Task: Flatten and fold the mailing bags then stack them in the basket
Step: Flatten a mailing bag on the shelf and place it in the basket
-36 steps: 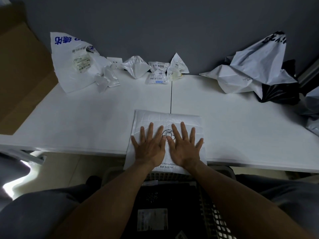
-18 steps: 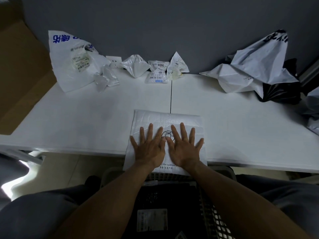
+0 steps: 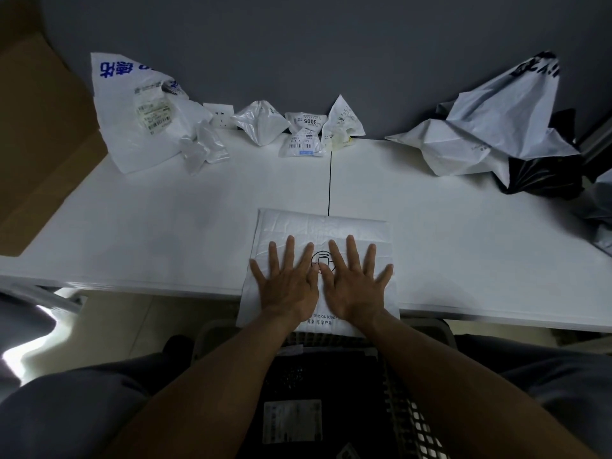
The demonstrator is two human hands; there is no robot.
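One dark labelled bag (image 3: 331,379) inside the basket (image 3: 420,429)

padded mailer (image 3: 318,226) logo (image 3: 322,258): partly covered | basket (image 3: 424,429): cut by bottom edge | basket label (image 3: 292,421): print unreadable

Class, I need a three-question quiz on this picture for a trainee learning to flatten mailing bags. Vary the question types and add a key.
1. True or false: the left hand and right hand both lie flat with fingers spread on the white padded mailing bag.
2. Relative to the table, the near end of that bag: A) lies wholly on it; B) overhangs its near edge, above the basket; C) is tucked under it.
3. Fill in: the crumpled bag beneath the large white bag at the far right is ____ in colour.

Key: 1 true; 2 B; 3 black.
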